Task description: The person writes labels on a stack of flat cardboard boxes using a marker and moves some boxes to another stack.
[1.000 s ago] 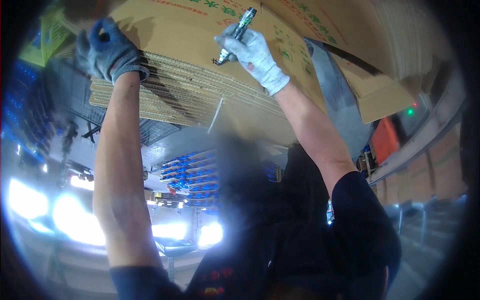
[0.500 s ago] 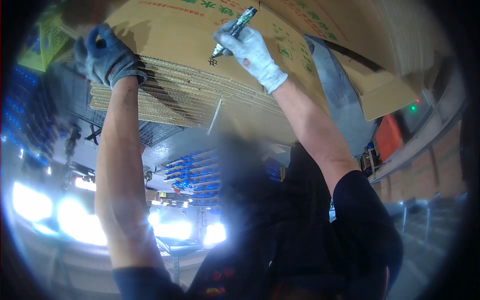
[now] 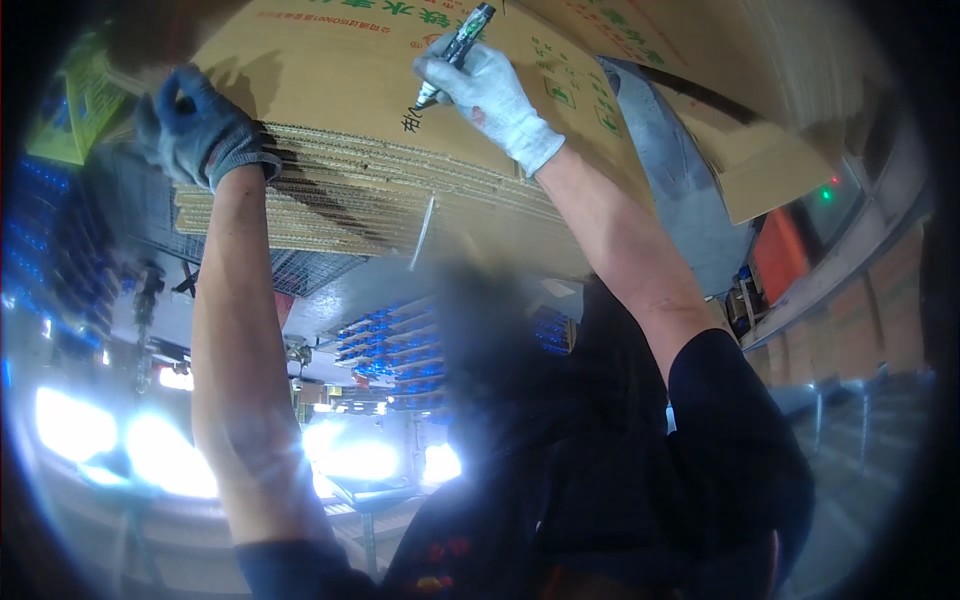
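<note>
A thick black-and-white marker pen [image 3: 462, 48] is gripped in my gloved right hand [image 3: 490, 95]. Its tip touches the top sheet beside a small black handwritten mark [image 3: 410, 124]. That sheet tops a stack of flat brown corrugated cardboard [image 3: 330, 90] with green and red printing. At the stack's left corner is my left hand [image 3: 200, 130], in a grey-blue glove. Its thumb and forefinger curl into a ring, and the other fingers are bent. Whether it pinches the cardboard there is hidden.
More brown cardboard [image 3: 760, 150] lies to the right, past a grey surface [image 3: 680, 190]. A yellow-green item [image 3: 80, 110] stands at far left. Wire mesh [image 3: 310, 272] shows below the stack. Racks with blue parts [image 3: 395, 345], an orange-red panel [image 3: 778, 250] and bright lights sit farther off.
A fresh stroke has been added to the handwriting at the marker's tip. Both hands and the stack appear slightly farther left and up in the picture. My left hand keeps its curled shape.
</note>
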The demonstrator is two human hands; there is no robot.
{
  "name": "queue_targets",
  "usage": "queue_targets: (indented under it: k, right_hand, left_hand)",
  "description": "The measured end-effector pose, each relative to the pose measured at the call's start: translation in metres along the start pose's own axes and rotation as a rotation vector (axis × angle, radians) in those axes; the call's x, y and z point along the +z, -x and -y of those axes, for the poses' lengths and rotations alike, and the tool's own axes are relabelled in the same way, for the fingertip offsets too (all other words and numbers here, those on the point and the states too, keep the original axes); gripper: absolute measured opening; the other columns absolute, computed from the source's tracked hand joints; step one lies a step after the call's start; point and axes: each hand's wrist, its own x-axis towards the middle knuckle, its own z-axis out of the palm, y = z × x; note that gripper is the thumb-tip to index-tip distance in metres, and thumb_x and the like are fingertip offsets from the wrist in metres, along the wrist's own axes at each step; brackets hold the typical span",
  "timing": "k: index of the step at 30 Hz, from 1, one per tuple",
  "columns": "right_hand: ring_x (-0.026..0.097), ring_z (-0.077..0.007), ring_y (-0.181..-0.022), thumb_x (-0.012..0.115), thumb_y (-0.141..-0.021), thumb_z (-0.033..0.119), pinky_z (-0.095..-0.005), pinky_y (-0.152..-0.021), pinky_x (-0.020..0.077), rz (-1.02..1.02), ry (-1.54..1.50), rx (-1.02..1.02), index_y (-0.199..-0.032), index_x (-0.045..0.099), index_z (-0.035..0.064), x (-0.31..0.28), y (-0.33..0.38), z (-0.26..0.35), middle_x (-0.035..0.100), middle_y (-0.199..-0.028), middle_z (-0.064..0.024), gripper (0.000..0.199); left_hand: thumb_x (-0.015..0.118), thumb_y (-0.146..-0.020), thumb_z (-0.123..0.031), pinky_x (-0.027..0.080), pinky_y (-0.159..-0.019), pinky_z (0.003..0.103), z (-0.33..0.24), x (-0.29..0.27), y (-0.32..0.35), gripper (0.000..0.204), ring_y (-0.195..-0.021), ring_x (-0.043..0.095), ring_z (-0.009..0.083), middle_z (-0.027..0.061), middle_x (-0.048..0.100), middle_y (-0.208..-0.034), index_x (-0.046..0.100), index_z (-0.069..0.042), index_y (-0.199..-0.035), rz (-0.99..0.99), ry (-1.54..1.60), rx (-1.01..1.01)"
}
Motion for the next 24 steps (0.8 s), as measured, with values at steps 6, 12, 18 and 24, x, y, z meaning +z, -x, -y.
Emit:
queue_targets:
  k: [6,12,18,24]
  right_hand:
    - [0.043,-0.0023,-0.045,0.069,-0.087,0.013,-0.0186,-0.040,0.0342,0.011,0.015,0.009,-0.094,0.060,0.0041,-0.004,0.001,-0.001,0.061,-0.074,-0.0010,0.015]
    - [0.051,-0.0031,-0.054,0.069,-0.087,0.015,-0.0178,-0.043,0.0362,0.017,0.098,0.024,-0.094,0.060,0.0036,-0.006,-0.001,-0.002,0.062,-0.076,-0.0027,0.016]
    - [0.058,-0.0084,-0.067,0.070,-0.087,0.017,-0.0234,-0.062,0.0491,-0.040,0.138,0.037,-0.093,0.060,0.0025,-0.001,0.002,0.015,0.060,-0.078,-0.0018,0.019]
    - [0.056,-0.0079,-0.067,0.071,-0.087,0.018,-0.0228,-0.063,0.0467,-0.035,0.097,0.052,-0.092,0.061,0.0029,-0.001,0.000,0.008,0.061,-0.079,-0.0018,0.019]
  left_hand:
    - [0.056,-0.087,-0.058,0.049,-0.087,0.048,0.001,0.001,0.001,0.043,-0.110,0.056,0.0384,0.0151,0.045,-0.135,0.062,-0.026,-0.114,-0.030,-0.019,0.084]
    - [0.055,-0.087,-0.059,0.050,-0.087,0.048,-0.001,-0.001,0.000,0.044,-0.109,0.057,0.0377,0.0152,0.046,-0.135,0.063,-0.024,-0.113,-0.050,-0.009,0.085]
    - [0.055,-0.086,-0.059,0.051,-0.086,0.046,-0.001,0.001,0.001,0.046,-0.103,0.062,0.0339,0.0149,0.060,-0.119,0.063,-0.024,-0.114,-0.012,0.034,-0.010]
    - [0.054,-0.087,-0.061,0.051,-0.086,0.047,0.001,0.001,0.001,0.046,-0.109,0.058,0.0367,0.0175,0.048,-0.132,0.061,-0.026,-0.116,-0.023,-0.002,0.044]
